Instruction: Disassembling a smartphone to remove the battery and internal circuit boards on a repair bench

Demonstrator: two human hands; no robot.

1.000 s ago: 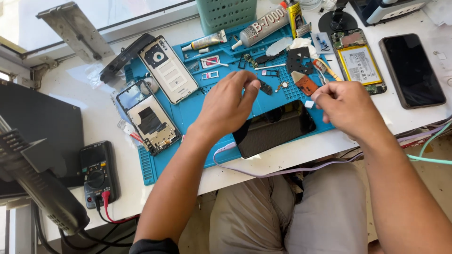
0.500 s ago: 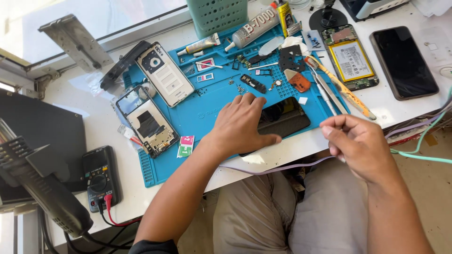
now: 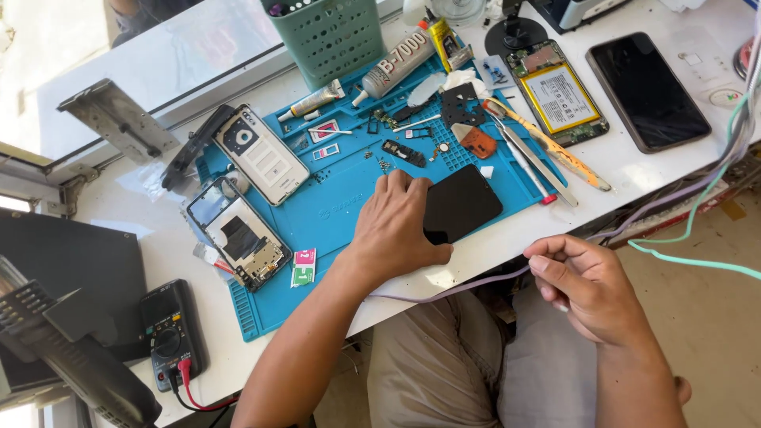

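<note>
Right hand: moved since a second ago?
Yes. The right hand has pulled back off the blue mat, from beside the orange pick to below the table edge, above the lap.

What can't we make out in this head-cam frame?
- Near edge of the black phone: hidden under the left hand.
- Right hand fingertips: curled inward, any grip unseen.
- Small parts on the blue mat: too small to identify.
- Green basket: cut off by top edge.
</note>
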